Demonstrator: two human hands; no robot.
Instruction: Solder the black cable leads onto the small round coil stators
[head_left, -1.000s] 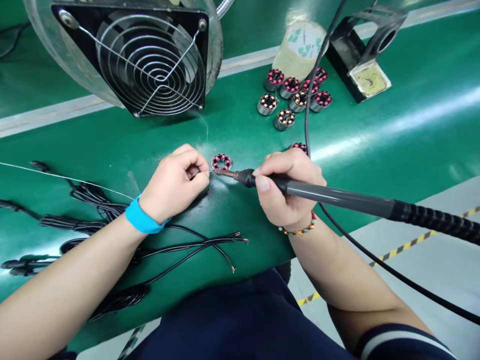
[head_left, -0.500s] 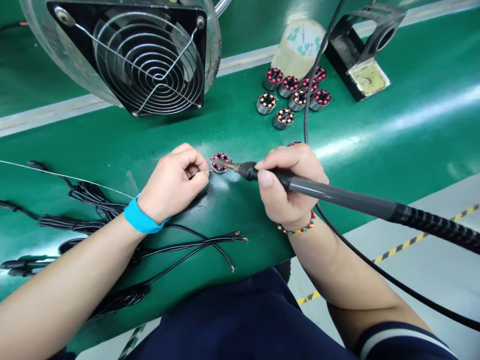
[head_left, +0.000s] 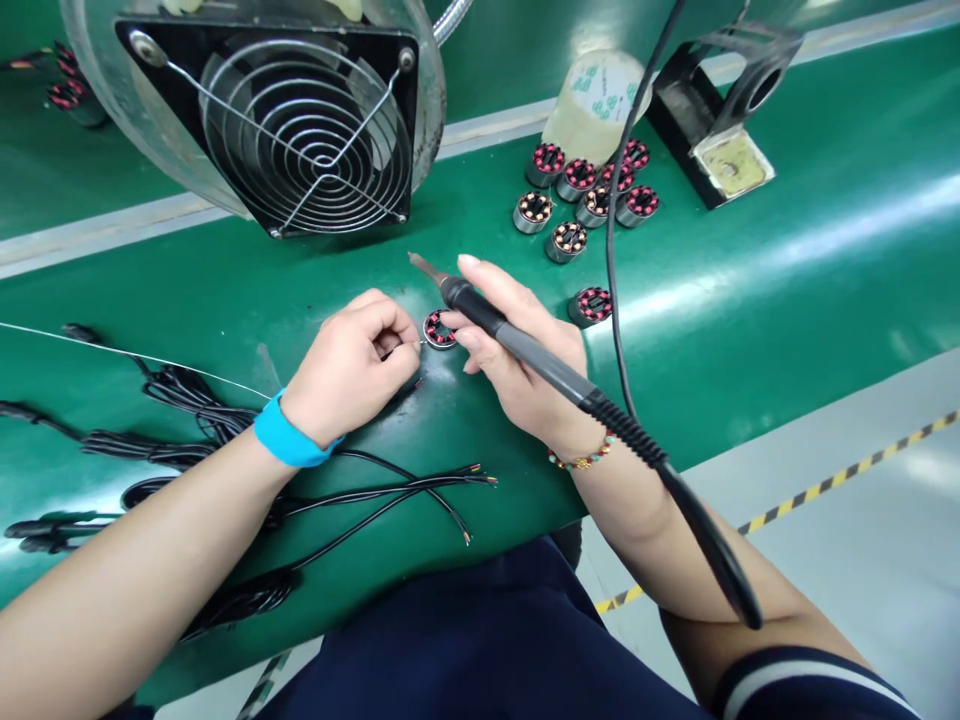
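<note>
My left hand (head_left: 349, 375) pinches a thin silvery solder wire (head_left: 422, 343), its short end reaching the rim of a small motor stator (head_left: 433, 327). The wire's long part trails leftward beyond the wrist. Pink-red windings show inside the stator, which sits upright on the green bench; its right side is partly covered by fingers. In my right hand (head_left: 536, 385) lies a soldering iron (head_left: 547, 362), held like a pen. The iron's tip points up and left, above and apart from the stator, while fingertips of that hand are at the stator's right edge.
A caged fan (head_left: 322, 165) stands behind my left hand. Several stators (head_left: 566, 240) cluster near a tape roll (head_left: 592, 110), with another stator (head_left: 590, 305) nearer. The iron stand (head_left: 694, 110) is at back right. Black cables (head_left: 360, 492) lie front left; a hanging cord (head_left: 611, 240) crosses the right side.
The soldering iron's tip has lifted off the stator and swung up and left. My right hand has moved left, bringing its fingers to the stator. My left hand has stayed almost still.
</note>
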